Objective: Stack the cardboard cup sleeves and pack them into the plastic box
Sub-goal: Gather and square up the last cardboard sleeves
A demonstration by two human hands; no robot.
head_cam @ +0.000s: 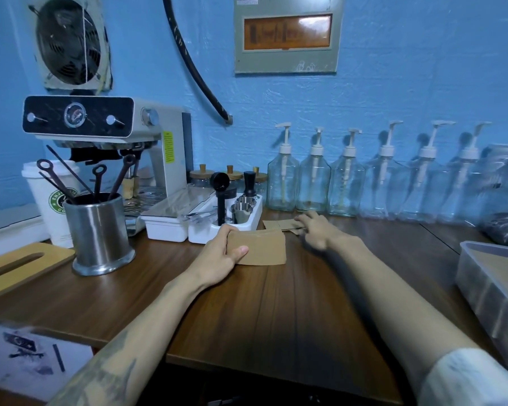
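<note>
Our brown wooden surface [276, 303] carries an espresso machine [106, 136] at the far left and a row of pump bottles [346, 183] along the blue wall. The plastic box [487, 282] sits at our right edge. A steel cup [99, 232] and white trays [206, 221] crowd our left hand [220, 259], which grips the sleeve stack [260, 249]. Our blurred right hand [317, 230] reaches over flat sleeves [279, 224] beyond, fingers roughly extended; whether it grasps any, we cannot tell.

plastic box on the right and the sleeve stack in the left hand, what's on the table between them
In the head view, only the right forearm crosses above that stretch; the wooden table between the sleeve stack and the plastic box is bare.
</note>
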